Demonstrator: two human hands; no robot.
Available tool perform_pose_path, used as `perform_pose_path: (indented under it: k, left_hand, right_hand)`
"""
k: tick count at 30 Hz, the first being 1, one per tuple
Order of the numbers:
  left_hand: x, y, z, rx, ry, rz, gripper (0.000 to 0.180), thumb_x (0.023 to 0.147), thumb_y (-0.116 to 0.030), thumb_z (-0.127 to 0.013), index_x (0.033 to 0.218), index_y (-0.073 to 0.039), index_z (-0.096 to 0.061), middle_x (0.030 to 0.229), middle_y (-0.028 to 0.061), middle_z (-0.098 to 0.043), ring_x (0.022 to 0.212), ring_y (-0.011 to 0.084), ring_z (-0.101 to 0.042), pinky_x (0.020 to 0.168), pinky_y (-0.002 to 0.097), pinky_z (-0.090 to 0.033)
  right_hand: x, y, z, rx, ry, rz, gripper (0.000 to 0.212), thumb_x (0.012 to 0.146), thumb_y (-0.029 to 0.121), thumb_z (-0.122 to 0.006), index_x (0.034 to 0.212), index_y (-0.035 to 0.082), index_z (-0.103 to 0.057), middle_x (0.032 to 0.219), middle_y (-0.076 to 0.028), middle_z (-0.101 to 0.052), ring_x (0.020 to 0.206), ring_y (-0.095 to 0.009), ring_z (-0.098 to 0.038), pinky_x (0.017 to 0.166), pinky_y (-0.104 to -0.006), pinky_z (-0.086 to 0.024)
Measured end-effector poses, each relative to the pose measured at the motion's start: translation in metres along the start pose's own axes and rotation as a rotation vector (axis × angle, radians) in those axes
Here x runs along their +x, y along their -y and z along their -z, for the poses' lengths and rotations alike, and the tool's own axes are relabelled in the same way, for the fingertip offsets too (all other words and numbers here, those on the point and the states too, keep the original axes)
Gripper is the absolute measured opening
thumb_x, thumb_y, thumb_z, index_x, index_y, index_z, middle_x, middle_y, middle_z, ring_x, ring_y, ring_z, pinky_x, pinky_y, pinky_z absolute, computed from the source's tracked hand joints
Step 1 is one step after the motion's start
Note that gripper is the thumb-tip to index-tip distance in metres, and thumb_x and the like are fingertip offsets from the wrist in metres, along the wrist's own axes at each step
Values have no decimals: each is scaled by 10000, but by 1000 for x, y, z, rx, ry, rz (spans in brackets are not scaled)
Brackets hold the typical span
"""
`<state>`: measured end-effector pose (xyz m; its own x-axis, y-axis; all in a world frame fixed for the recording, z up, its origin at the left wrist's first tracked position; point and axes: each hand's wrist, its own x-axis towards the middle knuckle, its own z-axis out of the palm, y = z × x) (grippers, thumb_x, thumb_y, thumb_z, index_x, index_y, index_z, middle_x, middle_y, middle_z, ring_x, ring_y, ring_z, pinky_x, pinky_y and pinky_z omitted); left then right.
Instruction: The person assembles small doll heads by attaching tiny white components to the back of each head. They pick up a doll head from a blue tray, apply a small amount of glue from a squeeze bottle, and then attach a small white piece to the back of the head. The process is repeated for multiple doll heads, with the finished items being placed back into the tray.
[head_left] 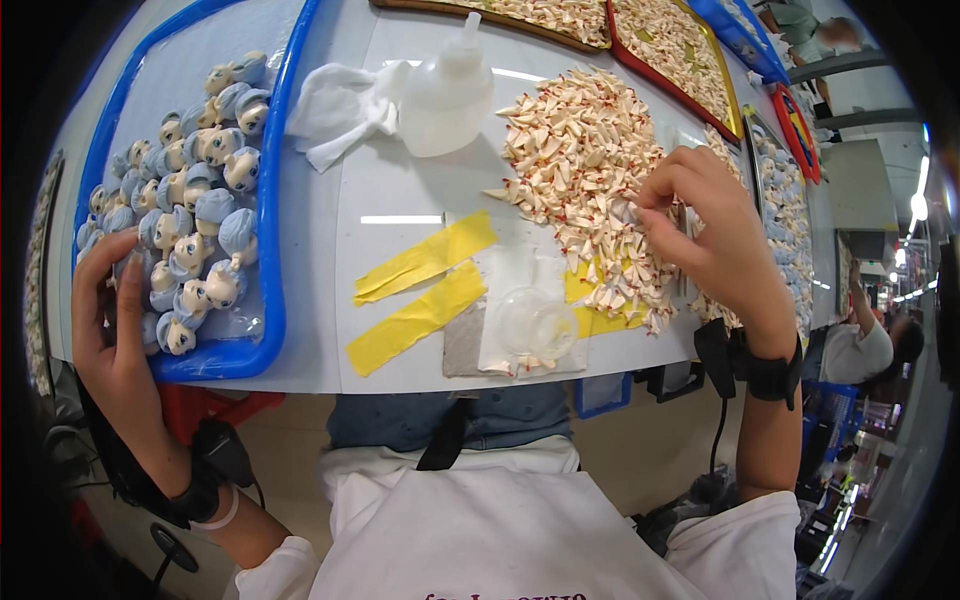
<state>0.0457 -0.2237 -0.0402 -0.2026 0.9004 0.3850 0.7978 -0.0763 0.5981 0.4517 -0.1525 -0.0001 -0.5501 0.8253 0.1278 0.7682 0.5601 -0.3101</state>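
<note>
My left hand (120, 310) reaches over the near left corner of a blue-rimmed tray (272, 230). Its thumb and fingers are apart and curve over small doll heads (190, 255) with light blue hair or caps; I see none firmly held. On the right, my right hand (705, 220) is closed in a pinch at the right side of a heap of small cream, pointed pieces with red marks (590, 150). Whatever lies between that thumb and forefinger is too small to make out. Each wrist wears a black strap with a device.
A translucent squeeze bottle (445, 105) stands beside a crumpled white cloth (345, 105). Yellow tape strips (425, 258) and a small clear round dish (535, 325) lie nearer. Trays of more cream pieces (675, 50) line the back; another tray of bluish parts (785, 210) is right. People sit beyond.
</note>
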Motion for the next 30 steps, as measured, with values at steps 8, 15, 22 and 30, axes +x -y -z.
perform_pose_path:
  k: [8, 15, 22, 30]
  left_hand:
    - [-1, 2, -2, 22, -69, -121, 175, 897, -66, -506, 1037, 1, -585, 1068, 68, -578, 941, 107, -540, 807, 238, -432]
    - [-27, -33, 3, -53, -302, -330, 137, 893, 3, -468, 1007, 40, -534, 958, 176, -560, 756, 187, -533, 691, 286, -458]
    - [-66, -150, -32, -567, 108, -607, 191, 729, -160, -651, 853, -80, -530, 638, 18, -466, 516, 153, -370, 475, 271, -303]
    - [-87, -160, -46, -343, 148, -905, 231, 644, -197, -697, 820, -89, -594, 682, 3, -497, 561, 135, -427, 467, 255, -311]
  right_hand:
    - [-12, 4, 14, 420, -58, -198, 61, 711, 32, -598, 752, 17, -557, 745, -4, -534, 672, -93, -449, 627, -221, -348]
    - [-23, 31, 21, 857, -138, -220, 65, 680, 9, -591, 737, 1, -562, 762, -33, -527, 696, -94, -446, 637, -224, -338]
    - [-53, 77, 11, 1193, 4, -43, 158, 606, 3, -676, 750, -5, -611, 782, -114, -571, 706, -179, -523, 623, -271, -390]
    - [-93, 108, -17, 1457, 164, -290, 119, 684, 17, -679, 785, 30, -616, 820, -90, -584, 752, -184, -528, 665, -279, -423]
